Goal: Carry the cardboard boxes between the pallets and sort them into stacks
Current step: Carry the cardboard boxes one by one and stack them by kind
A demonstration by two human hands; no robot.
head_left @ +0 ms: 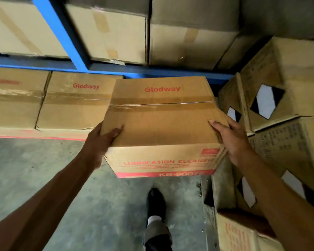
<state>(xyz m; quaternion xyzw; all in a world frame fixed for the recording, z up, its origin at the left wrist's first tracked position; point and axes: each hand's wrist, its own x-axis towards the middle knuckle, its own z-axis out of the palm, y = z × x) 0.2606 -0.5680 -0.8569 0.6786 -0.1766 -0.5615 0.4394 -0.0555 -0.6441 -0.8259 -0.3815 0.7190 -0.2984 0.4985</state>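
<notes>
Inspector: State the position of the carried box (161, 120).

Assessor: It is held clear of the concrete floor (43, 169), in front of a row of matching boxes (76, 102) under the blue rack (76, 51). The left hand (100, 140) clamps its near-left corner and the right hand (232, 140) its right edge, fingers curled over the top. Gripping opposite sides likely keeps the load level.

Inspector: Material condition?

Assessor: Brown corrugated card, rectangular, the centre seam sealed with glossy tape, red lettering on the top and front. A slight crease shows near the right hand. Boxes with diamond labels (272, 105) stand just to the right.
</notes>
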